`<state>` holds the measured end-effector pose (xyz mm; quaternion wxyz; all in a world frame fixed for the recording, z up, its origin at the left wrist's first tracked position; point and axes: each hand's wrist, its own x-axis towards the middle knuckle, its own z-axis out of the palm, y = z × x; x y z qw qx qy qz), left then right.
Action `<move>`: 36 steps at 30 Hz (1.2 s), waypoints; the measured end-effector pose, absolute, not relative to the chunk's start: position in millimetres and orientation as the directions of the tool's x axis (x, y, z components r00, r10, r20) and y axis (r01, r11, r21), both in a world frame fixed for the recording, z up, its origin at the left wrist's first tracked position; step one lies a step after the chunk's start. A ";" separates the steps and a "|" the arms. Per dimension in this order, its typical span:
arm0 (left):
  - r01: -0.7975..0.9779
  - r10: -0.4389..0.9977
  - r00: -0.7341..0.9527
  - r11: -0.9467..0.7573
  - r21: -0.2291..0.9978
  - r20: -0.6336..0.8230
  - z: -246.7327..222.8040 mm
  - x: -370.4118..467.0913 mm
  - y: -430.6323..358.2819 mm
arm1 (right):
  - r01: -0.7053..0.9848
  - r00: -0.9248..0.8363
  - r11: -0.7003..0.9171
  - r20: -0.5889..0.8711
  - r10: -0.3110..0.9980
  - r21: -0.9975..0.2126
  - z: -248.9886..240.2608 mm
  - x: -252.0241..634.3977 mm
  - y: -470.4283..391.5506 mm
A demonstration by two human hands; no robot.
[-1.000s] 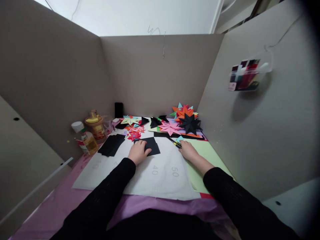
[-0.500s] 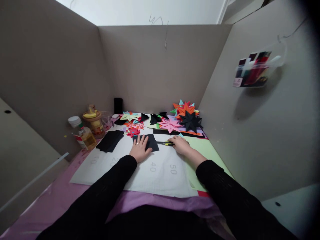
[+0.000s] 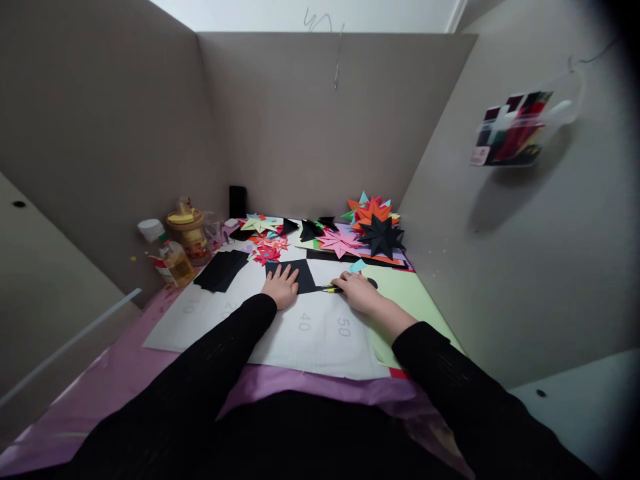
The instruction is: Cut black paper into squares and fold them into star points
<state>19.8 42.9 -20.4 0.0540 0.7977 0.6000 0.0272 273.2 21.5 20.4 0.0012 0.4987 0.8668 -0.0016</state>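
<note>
My left hand (image 3: 281, 285) lies flat with its fingers spread on a black paper square (image 3: 305, 277), pressing it against the white sheet. At the right edge of that square is the narrow dark tip of a slim black-and-yellow cutting tool (image 3: 330, 289). My right hand (image 3: 356, 289) has its fingers closed over this tool, which points left; a rounded black end shows behind the hand. Whether it is a knife or scissors I cannot tell. Left of my left hand, more black paper pieces (image 3: 221, 270) lie in an overlapping pile.
Folded paper stars, including a black star (image 3: 383, 237) and a pink star (image 3: 340, 242), stand at the back right. Small red paper pieces (image 3: 267, 253) lie behind my left hand. A glue bottle (image 3: 177, 263) and a yellow-lidded jar (image 3: 190, 233) stand left. Grey partitions (image 3: 320, 120) surround the table.
The whole view has shifted slightly, so the table sits a little higher in the picture. Both hands stay nearly in place; the tool's tip remains near the black square's right edge.
</note>
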 end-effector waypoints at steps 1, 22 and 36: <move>0.955 0.961 0.277 -0.272 0.116 -0.023 -20.7 19.9 43.2 | 0.864 -0.503 0.503 -0.007 0.864 0.004 20.8 270.8 21.1; 0.965 0.965 0.253 -0.245 0.098 -0.072 -15.0 25.2 45.1 | 0.871 -0.487 0.488 -0.036 0.873 0.054 33.5 255.4 -3.3; 0.858 0.744 0.496 -0.499 0.121 -0.447 37.7 -7.4 105.2 | 0.887 -0.457 0.459 -0.043 0.888 0.056 35.7 256.1 -7.1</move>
